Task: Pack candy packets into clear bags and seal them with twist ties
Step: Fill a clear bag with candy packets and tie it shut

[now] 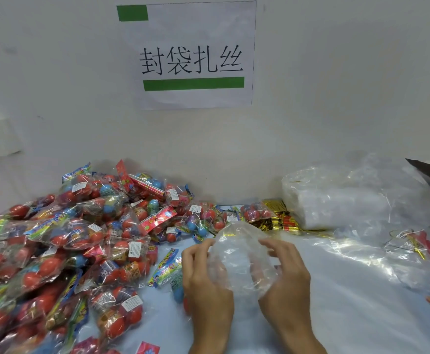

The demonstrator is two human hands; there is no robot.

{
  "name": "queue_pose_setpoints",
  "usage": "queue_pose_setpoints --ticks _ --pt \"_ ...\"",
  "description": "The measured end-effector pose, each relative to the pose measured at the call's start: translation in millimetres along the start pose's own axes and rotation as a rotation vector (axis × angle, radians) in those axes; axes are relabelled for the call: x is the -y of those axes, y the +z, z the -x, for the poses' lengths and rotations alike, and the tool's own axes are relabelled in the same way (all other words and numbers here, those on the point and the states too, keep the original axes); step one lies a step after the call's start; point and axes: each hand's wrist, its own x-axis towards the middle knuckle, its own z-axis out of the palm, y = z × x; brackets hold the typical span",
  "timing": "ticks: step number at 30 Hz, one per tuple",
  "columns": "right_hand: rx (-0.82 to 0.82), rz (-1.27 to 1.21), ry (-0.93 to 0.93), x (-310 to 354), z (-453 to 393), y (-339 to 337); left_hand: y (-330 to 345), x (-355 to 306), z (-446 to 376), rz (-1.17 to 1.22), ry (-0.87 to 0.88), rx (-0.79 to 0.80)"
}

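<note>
We hold the clear bag (239, 254) between both hands, fingers (198, 251) curled on its sides, with the candy pile (81, 238) just left of the bag, nearest our left hand (206, 279).

- clear bag (237, 254) in the hands: thin see-through plastic film, crinkly and shiny
- candy packets (63, 249): glossy printed plastic wrap, lots of glare, little matt paper labels stuck on
- twist ties (280, 218): metallic gold foil, really shiny
- stack of spare bags (336, 200): cloudy clear plastic, smooth
- wall sign (191, 54): plain matt paper
- table cover (336, 315): smooth, pale blue, slight sheen
</note>
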Motion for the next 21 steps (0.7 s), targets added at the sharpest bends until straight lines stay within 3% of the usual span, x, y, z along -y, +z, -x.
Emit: queue_pose_setpoints --ticks 4,8,15,18,21 --pt "-0.142 -0.047 0.157 -7 -3 1 3 -5 0 0.186 -0.129 0.087" --pt "-0.296 -0.109 0.309 -13 -11 -7 -1 -2 -6 0.266 -0.276 0.017" --pt "-0.165 -0.125 0.284 -8 -9 0 1 -3 -2 0.187 -0.262 0.118" --pt "-0.115 -0.072 0.246 -8 -7 2 1 -2 -3 0.142 -0.234 0.083" --pt "-0.201 -0.020 0.266 -13 -9 -2 -2 6 -6 0.052 -0.198 -0.013"
